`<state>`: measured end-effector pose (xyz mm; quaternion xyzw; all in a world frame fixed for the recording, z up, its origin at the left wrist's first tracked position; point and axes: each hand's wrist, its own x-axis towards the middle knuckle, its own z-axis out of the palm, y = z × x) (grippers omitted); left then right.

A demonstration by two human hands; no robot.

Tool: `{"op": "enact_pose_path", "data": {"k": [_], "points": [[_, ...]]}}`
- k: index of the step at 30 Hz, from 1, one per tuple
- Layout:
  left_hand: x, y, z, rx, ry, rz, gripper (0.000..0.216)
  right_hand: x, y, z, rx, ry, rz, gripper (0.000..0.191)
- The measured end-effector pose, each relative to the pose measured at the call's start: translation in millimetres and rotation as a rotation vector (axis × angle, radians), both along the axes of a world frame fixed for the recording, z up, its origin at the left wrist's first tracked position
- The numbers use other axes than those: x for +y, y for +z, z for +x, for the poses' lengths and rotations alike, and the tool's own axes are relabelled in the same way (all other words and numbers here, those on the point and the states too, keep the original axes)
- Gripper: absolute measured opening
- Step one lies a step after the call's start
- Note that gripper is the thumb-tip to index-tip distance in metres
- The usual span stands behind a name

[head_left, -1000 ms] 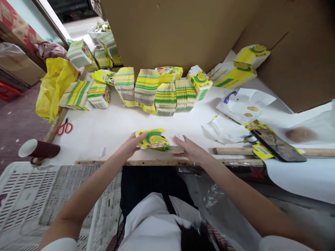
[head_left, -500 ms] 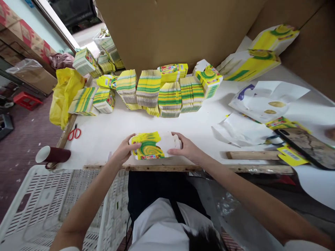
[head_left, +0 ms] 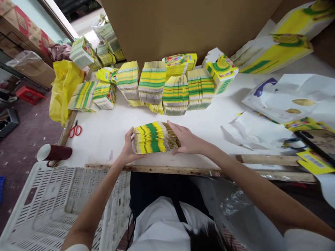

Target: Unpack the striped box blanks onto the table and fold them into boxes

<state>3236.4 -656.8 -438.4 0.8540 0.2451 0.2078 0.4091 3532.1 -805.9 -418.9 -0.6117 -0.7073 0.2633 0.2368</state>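
A thick stack of yellow and green printed sheets stands on its edge on the white table, near the front. My left hand presses against its left end, fingers closed on it. My right hand clasps its right end, so the stack is squeezed between both hands.
Several more yellow-green stacks line the back of the table before a cardboard wall. Red scissors and a dark red cup lie at the left. A phone and loose sheets sit right. A white crate stands below left.
The stack lay flat with its printed face up; now it is tipped onto its edge and gripped at both ends. The view has shifted a little to the left.
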Motion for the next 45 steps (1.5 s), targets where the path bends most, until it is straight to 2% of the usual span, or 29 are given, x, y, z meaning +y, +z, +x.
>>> {"op": "enact_pose_path", "data": {"k": [3, 5, 9, 11, 16, 19, 23, 26, 29, 34, 38, 43, 45], "points": [[4.5, 0.9, 1.0, -0.005, -0.013, 0.014, 0.139, -0.8, 11.6, 1.7, -0.071, 0.027, -0.042, 0.147], [6.8, 2.6, 1.9, 0.008, -0.032, 0.031, 0.138, -0.7, 24.4, -1.3, -0.095, 0.03, -0.031, 0.149], [8.1, 7.2, 3.8, 0.049, -0.054, -0.015, 0.137, 0.3, 54.4, -23.1, -0.104, 0.0, 0.136, 0.136], [7.5, 9.4, 5.0, 0.048, -0.048, -0.04, 0.136, 2.4, 59.7, -37.7, -0.1, -0.008, 0.205, 0.127], [6.9, 12.9, 7.9, 0.022, -0.071, -0.055, 0.134, 10.6, 39.9, -56.4, -0.115, 0.103, 0.146, 0.128], [7.1, 14.6, 8.7, 0.011, -0.065, -0.051, 0.131, 10.9, 31.8, -54.6, -0.102, 0.092, 0.171, 0.127], [8.0, 16.4, 9.3, 0.026, -0.059, -0.061, 0.125, 9.7, 30.9, -40.5, -0.031, 0.189, 0.116, 0.132], [9.7, 16.7, 10.5, 0.017, -0.052, -0.082, 0.124, 16.2, 26.1, -17.9, 0.035, 0.094, 0.102, 0.134], [11.5, 17.0, 12.9, 0.001, -0.058, -0.139, 0.126, 28.8, 14.4, 3.3, 0.094, 0.003, 0.063, 0.125], [11.1, 17.4, 16.0, 0.0, -0.044, -0.207, 0.123, 46.7, -1.1, 8.1, 0.121, -0.031, 0.136, 0.12], [7.7, 17.2, 16.9, -0.043, -0.047, -0.26, 0.122, 50.2, -0.1, 4.8, 0.119, -0.096, 0.178, 0.122], [3.9, 19.3, 18.8, -0.052, -0.021, -0.297, 0.125, 43.8, 11.0, 4.1, 0.072, -0.104, 0.104, 0.105], [2.8, 20.1, 19.9, -0.047, -0.017, -0.31, 0.125, 37.7, 15.4, 1.6, 0.045, -0.093, 0.084, 0.107]]}}
